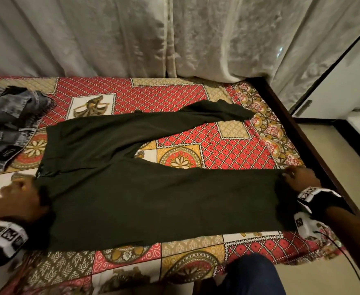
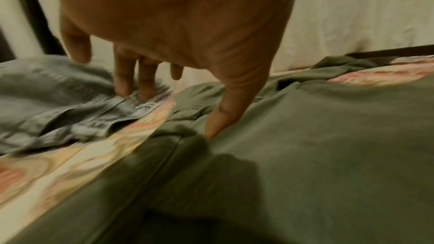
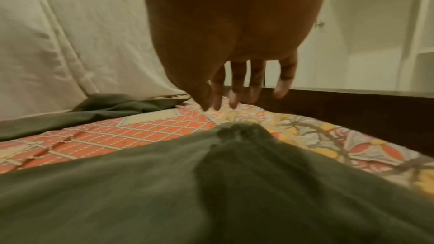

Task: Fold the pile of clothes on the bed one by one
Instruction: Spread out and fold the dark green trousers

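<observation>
The patterned bedspread (image 1: pixel 174 92) covers the bed, and on it dark trousers (image 1: pixel 132 188) lie spread flat, legs splayed apart toward the bed's right edge. Grey jeans (image 1: pixel 8 124) sit crumpled just beyond the trousers' waist end. The left hand (image 1: pixel 19 194) hovers at that waist with fingers straight and spread, holding nothing. The right hand (image 1: pixel 300 177) is at the near leg's hem, fingers hanging loose, gripping nothing.
</observation>
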